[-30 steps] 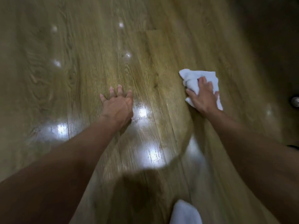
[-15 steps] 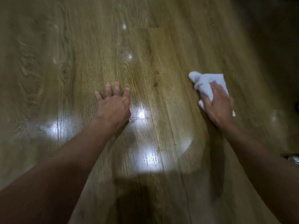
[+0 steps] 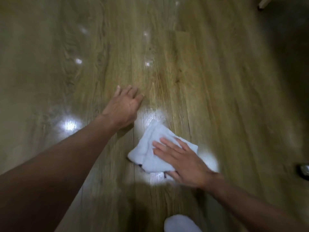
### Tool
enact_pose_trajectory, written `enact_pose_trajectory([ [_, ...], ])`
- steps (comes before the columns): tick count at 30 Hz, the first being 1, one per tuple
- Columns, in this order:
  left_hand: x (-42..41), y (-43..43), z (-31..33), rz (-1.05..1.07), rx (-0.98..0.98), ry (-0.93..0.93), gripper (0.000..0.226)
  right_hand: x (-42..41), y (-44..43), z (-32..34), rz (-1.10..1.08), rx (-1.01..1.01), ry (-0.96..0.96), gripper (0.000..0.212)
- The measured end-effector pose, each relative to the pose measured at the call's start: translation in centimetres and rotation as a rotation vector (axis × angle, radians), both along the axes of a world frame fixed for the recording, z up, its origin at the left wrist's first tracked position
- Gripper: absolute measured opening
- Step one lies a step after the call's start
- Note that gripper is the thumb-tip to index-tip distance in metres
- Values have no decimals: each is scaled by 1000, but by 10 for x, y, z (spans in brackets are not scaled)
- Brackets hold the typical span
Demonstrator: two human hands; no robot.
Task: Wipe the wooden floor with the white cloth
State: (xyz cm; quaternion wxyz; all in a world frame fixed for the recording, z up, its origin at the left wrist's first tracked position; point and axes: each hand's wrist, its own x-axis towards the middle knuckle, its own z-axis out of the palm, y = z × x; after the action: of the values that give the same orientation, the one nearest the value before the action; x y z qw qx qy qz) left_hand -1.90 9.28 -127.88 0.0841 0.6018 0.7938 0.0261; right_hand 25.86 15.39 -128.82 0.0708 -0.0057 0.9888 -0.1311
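Big sweep just now: the right hand (image 3: 182,162) has dragged the cloth (image 3: 150,148) in from far out on the right, and it now sits mid-floor, close in front of me. It lies just beside the left wrist, over a bright patch of glare. The hand is not clenched. The fingers lie straight and flat on top of the cloth, pressing it to the floor (image 3: 209,91), and the thumb runs along its near edge. The cloth has spread wider than it was half a second ago, when it looked bunched under the palm.

The left hand (image 3: 123,108) has barely shifted. It is planted on the boards with fingers relaxed, holding nothing, and I read it as a brace.

For the job, I'd say one stroke across the right-hand boards is done and the wiping is mid-course. The boards left of the bracing hand look unvisited. The picture is smeared by motion, so I can't tell what is wet or clean.
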Motion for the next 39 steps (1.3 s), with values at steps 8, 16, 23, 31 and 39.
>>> enact_pose_trajectory([
  [8, -4, -59, 18, -1, -151, 44, 45, -105, 92, 2, -993, -26, 63, 57],
  [16, -8, -101, 29, 37, -304, -41, 58, -47, -74, -5, 6, 32, 71, 69],
  [23, -10, -132, 39, 102, -227, -85, 49, -125, 31, 5, -196, -93, 94, 55],
  [31, -11, -171, 39, 150, -157, -104, 37, -119, -109, -7, -209, -106, 172, 68],
  [39, 0, -198, 34, 342, 191, -308, 35, -170, -35, -4, -47, -76, 60, 61],
])
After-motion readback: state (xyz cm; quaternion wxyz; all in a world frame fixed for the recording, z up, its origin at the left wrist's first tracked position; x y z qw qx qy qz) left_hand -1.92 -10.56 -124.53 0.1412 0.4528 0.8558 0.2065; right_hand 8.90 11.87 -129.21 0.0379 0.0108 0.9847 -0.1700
